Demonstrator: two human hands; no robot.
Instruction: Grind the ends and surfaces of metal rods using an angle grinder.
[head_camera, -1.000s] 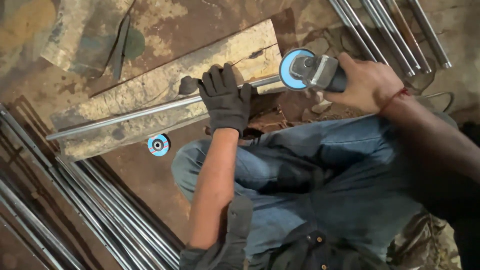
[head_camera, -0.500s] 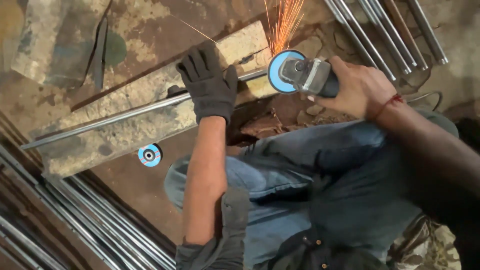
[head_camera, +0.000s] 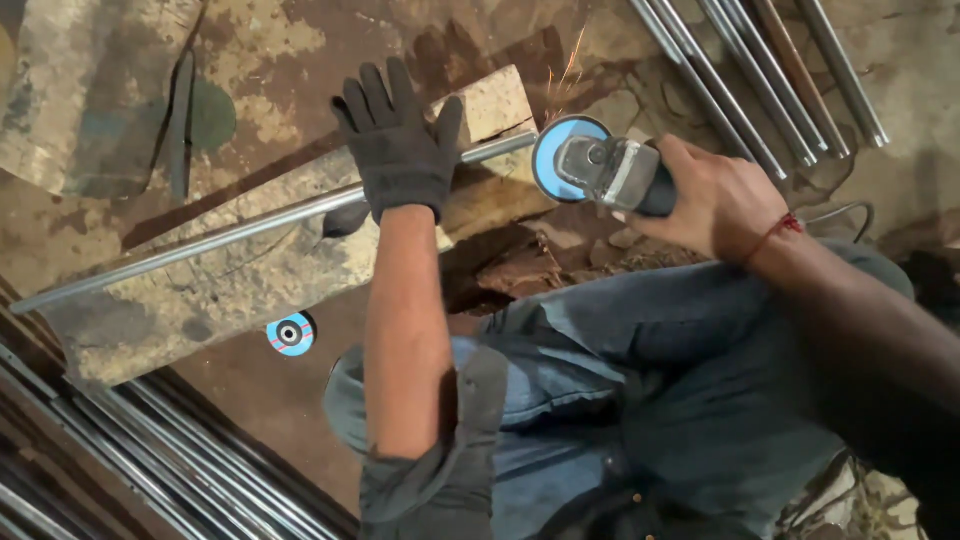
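My left hand, in a dark work glove, presses flat on a long steel rod that lies along a stone block. My right hand grips an angle grinder with a blue cutting disc. The disc meets the rod's right end at the block's edge, and a few orange sparks fly up from there.
A spare blue disc lies on the ground below the block. Bundles of steel rods lie at the lower left and upper right. My knees in blue jeans fill the lower middle. A cable trails right.
The spark shower has shrunk to a few sparks. My gloved left hand has stayed on the rod, and the grinder remains at the rod's end.
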